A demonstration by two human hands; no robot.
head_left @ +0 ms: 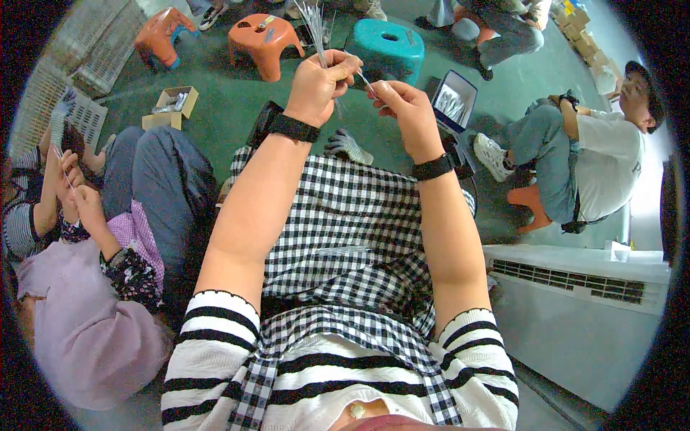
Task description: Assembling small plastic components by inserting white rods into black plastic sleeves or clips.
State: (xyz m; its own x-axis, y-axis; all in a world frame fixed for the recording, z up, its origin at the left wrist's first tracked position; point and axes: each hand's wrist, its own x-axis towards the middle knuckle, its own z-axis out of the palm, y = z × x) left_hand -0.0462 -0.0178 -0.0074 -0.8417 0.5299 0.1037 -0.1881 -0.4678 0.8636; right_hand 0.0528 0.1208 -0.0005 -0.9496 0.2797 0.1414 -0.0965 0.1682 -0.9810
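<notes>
left grip (pixel 320 85): strand bundle (pixel 312 25) | right grip (pixel 405 111): thin strand (pixel 366 79) | below: checked apron (pixel 345 208)

**Stripes and Gingham**

The person wears a white knit top (pixel 327 364) with black stripes and scalloped, dark-edged sleeve hems (pixel 224 296), a black-and-white gingham apron (pixel 345 208) with matching shoulder straps (pixel 253 395), black wristbands (pixel 295 128) and a pale pendant (pixel 357 410).

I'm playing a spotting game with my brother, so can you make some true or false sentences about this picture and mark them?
1. The left hand holds a bundle of thin strands. True.
2. The right hand has nothing in its grip. False: it pinches a thin strand.
3. A teal stool stands on the green floor. True.
4. The apron is plain red. False: it is black-and-white checked.
5. Both wrists are bare. False: each wears a black band.
</notes>
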